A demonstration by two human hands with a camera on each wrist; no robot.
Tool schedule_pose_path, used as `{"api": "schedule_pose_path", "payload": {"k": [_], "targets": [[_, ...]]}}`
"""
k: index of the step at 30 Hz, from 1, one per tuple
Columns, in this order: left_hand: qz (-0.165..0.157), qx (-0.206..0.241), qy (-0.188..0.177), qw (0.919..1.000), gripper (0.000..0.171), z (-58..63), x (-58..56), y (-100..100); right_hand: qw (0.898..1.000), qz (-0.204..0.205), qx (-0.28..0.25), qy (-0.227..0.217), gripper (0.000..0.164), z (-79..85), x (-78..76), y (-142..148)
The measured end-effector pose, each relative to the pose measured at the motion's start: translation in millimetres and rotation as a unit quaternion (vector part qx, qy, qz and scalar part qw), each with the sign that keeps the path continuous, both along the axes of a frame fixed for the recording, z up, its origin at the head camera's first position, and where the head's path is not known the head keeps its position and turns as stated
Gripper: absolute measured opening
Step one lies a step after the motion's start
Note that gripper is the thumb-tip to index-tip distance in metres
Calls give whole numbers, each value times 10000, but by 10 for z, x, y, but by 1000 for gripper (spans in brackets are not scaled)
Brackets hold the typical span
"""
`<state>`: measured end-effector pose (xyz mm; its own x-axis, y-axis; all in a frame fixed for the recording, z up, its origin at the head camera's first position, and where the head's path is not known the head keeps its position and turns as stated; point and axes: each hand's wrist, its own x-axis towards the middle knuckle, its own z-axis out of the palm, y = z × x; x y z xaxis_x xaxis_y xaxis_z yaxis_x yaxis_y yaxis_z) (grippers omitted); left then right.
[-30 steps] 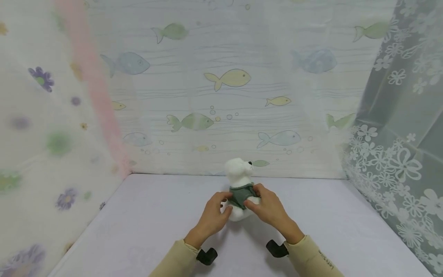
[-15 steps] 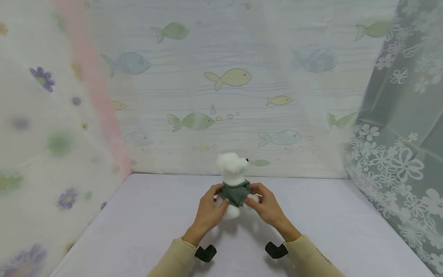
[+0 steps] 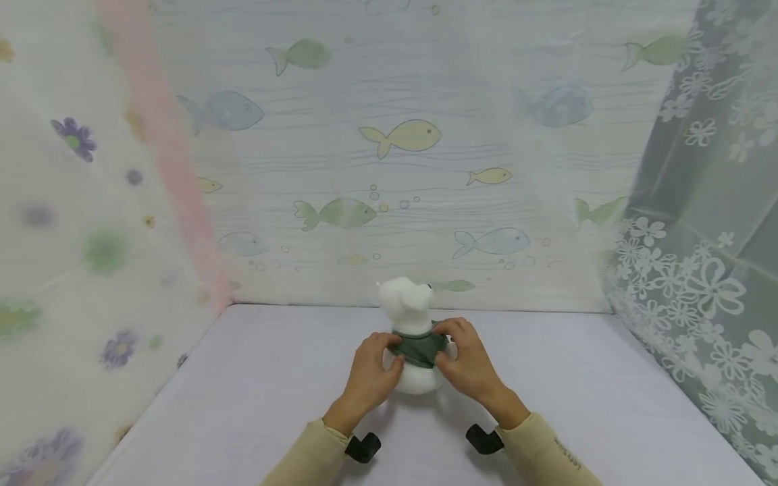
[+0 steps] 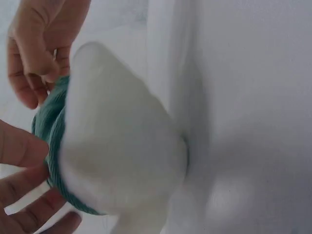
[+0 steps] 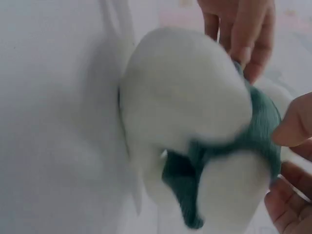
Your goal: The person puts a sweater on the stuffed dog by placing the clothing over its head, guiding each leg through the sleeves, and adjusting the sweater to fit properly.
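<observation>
A white plush toy (image 3: 406, 297) with a dark nose sits upright on the table, its back towards me. Round its body is a green knitted garment (image 3: 418, 347), and one loose flap of it shows in the right wrist view. My left hand (image 3: 369, 371) pinches the garment at the toy's left side with thumb and fingers. At the other side my right hand (image 3: 473, 361) pinches its edge, thumb below and index finger above. Both wrist views show the toy's rounded white underside (image 4: 119, 131) close up. The toy's front is hidden from the head view.
A white cloth (image 3: 292, 378) covers the table. Behind stands a curtain with printed fish (image 3: 401, 137). A flowered curtain (image 3: 73, 138) hangs at the left, a grey lace one (image 3: 708, 290) at the right. Black wrist mounts (image 3: 484, 439) stick out below both sleeves.
The toy has shifted left and turned a little further away from me, after being raised slightly and lowered again. Both hands moved with it and now grip the garment at its sides.
</observation>
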<state>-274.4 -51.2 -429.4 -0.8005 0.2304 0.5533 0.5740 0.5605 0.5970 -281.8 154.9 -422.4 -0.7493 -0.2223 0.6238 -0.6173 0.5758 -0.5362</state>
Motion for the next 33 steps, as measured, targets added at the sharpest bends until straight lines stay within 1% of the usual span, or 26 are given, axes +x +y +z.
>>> {"api": "schedule_pose_path", "payload": {"k": [2, 3, 4, 6, 7, 12, 15, 17, 19, 21, 23, 26, 28, 29, 31, 33], "targets": [[-186, 74, -92, 9998, 19, 2, 13, 20, 9978, 48, 301, 581, 25, 1, 17, -27], [-258, 111, -145, 9995, 17, 3, 21, 29, 9957, 38, 444, 810, 22, 3, 27, -38], [-302, 123, -119, 9994, 15, 0, 24, 38, 9934, -9, 577, 993, 19, 4, 34, -46], [-308, 132, -45, 9994, 13, -14, 22, 51, 9895, -195, 756, 1217, 19, 8, 44, -53], [-293, 124, 11, 9995, 14, -23, 18, 56, 9885, -281, 794, 1258, 20, 9, 46, -52], [-110, -242, 259, 9993, 19, -89, -10, 64, 9891, -561, 899, 1024, 22, 10, 64, -39], [-20, -458, 549, 9974, 19, -113, -24, 67, 9908, -559, 854, 892, 21, 13, 64, -31], [-6, -455, 742, 9962, 19, -116, -31, 70, 9913, -528, 827, 878, 21, 16, 57, -24], [-51, -421, 882, 9952, 20, -121, -36, 77, 9920, -492, 789, 859, 20, 11, 43, -10], [-118, -422, 962, 9944, 21, -124, -33, 88, 9938, -450, 706, 727, 18, 1, 23, 13], [-229, -478, 1079, 9928, 22, -118, -17, 105, 9968, -385, 530, 452, 16, -17, -7, 43], [-415, -749, 1286, 9880, 21, -98, 22, 132, 9993, -264, 251, -21, 14, -53, -56, 91], [-490, -931, 1342, 9853, 19, -82, 47, 142, 9994, -200, 160, -211, 15, -76, -82, 114], [-505, -995, 1296, 9853, 18, -74, 57, 142, 9994, -178, 139, -249, 16, -84, -89, 120], [-403, -1096, 1122, 9868, 19, -83, 53, 134, 9994, -173, 164, -232, 19, -96, -93, 128], [-265, -1118, 846, 9898, 22, -97, 38, 114, 9996, -43, 199, -202, 21, -98, -87, 126]]}}
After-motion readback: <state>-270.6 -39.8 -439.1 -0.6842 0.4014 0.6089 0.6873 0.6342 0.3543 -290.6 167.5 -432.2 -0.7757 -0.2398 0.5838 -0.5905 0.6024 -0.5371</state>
